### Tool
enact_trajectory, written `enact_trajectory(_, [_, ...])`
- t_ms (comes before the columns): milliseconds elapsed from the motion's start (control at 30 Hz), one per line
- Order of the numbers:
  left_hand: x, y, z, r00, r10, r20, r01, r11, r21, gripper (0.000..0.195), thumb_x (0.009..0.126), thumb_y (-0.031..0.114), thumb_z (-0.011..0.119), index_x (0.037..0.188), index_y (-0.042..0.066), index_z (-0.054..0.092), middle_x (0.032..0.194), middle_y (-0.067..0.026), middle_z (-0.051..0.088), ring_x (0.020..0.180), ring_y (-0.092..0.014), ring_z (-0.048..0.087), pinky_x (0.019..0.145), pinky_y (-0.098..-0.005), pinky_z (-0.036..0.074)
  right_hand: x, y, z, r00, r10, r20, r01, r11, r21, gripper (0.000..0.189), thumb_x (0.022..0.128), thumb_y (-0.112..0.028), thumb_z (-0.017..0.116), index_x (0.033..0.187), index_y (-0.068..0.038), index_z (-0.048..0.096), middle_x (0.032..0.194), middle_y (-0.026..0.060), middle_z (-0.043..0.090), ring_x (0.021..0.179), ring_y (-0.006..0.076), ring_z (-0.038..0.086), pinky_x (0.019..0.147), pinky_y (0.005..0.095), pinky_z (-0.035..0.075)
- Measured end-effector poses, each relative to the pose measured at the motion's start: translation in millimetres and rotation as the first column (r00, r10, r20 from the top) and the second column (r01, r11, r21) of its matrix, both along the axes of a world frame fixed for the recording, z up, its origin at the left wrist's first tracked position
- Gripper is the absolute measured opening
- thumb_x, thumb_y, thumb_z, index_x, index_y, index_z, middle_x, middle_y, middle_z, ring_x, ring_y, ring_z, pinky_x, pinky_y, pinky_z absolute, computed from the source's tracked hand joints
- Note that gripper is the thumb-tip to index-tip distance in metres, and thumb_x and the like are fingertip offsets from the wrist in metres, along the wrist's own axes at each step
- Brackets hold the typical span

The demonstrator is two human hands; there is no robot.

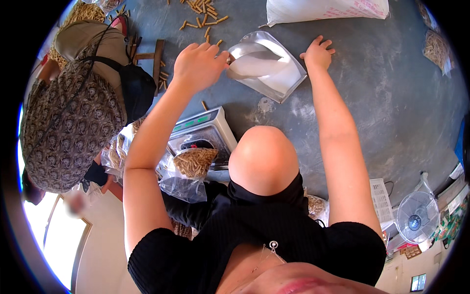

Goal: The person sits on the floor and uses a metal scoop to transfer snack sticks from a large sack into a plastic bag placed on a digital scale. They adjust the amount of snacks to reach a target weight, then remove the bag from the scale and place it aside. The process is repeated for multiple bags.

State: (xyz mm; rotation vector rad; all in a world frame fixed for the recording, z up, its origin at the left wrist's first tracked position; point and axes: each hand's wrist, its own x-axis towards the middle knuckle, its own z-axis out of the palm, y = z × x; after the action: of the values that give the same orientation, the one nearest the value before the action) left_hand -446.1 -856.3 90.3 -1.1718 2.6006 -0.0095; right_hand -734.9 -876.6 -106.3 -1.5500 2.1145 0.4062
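Note:
A shiny metal scoop [257,68] is low over or on the grey floor before me; I cannot tell whether it touches. My left hand [200,66] is curled at the scoop's left side, around what looks like its handle, which the fingers mostly hide. Just past the scoop's right edge is my right hand [318,54], fingers spread and holding nothing. Short brown stick-like pieces [201,9] lie scattered beyond my left hand.
A digital scale [224,125] stands left of my knee, with a clear bag of brown pieces [196,161] by it. A white sack [326,9] lies ahead. Another person [73,121] bends at left, near a wooden stool [158,66]. A fan [416,218] stands at right.

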Motion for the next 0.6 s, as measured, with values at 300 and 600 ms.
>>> enact_trajectory(300, [22.2,6.5,11.5,0.998,-0.066,0.004,0.066,0.997,-0.046,0.023,0.076,0.031,0.067,0.096,0.021,0.064,0.074,0.0044,0.054,0.074,-0.013,0.057,0.063,-0.0286,0.043,1.2,5.7,-8.1,1.0,-0.002,-0.009,0.002,1.0,0.004,0.098,0.069,-0.03,0.081,0.144,-0.004,0.025,0.146,0.0281,0.023,0.126,0.0545,0.033,0.103,0.0469,0.039])
enact_trajectory(600, [26.0,5.5,16.4,0.999,0.008,0.042,-0.007,1.0,-0.023,0.023,0.075,0.03,0.068,0.095,0.02,0.064,0.074,0.0031,0.055,0.074,-0.014,0.058,0.063,-0.0296,0.044,-2.0,13.0,-26.2,1.0,0.003,0.009,-0.003,1.0,0.023,0.096,0.07,-0.03,0.08,0.144,-0.004,0.025,0.146,0.0289,0.022,0.126,0.0545,0.033,0.105,0.0479,0.036])
